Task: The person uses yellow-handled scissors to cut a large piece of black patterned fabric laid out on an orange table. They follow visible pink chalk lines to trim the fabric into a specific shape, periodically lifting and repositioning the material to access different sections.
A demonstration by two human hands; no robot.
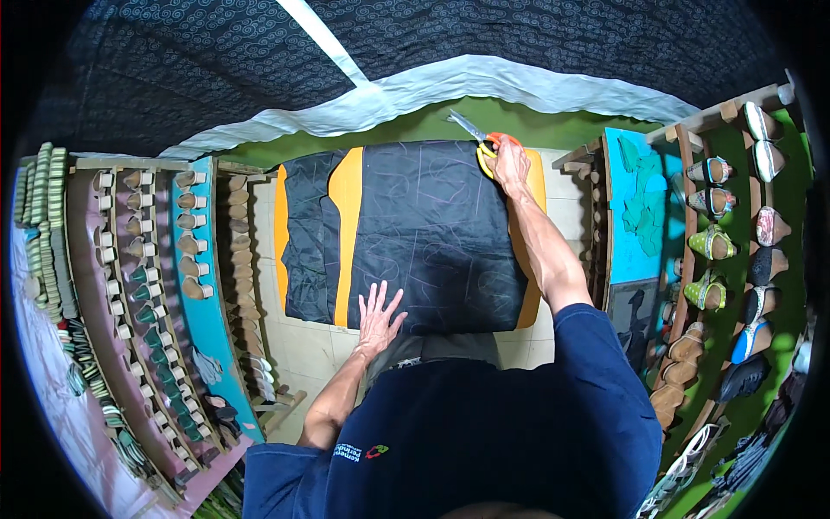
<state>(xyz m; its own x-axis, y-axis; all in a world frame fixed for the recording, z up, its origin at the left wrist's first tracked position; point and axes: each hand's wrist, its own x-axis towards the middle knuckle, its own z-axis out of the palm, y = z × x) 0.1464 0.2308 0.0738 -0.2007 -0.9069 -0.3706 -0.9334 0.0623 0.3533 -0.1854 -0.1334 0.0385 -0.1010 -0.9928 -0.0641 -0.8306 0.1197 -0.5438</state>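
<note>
Black cloth (432, 233) marked with thin chalk-like outlines lies over an orange-topped table (346, 199). On its near edge my left hand (378, 322) rests flat, fingers spread. At the far right corner my right hand (512, 166) grips a pair of scissors (469, 127) with orange and yellow handles. The blades point away and to the left, past the table's far edge, and look slightly parted. A separate-looking, crumpled black piece of cloth (309, 233) covers the table's left part, with an orange strip showing between the two.
Wooden racks with rows of shoe lasts (195, 242) stand on the left. On the right, another rack carries patterned shoes or covered lasts (713, 244). Green cut pieces (640, 195) lie on a blue board beside it. A dark patterned curtain (216, 69) hangs beyond the table.
</note>
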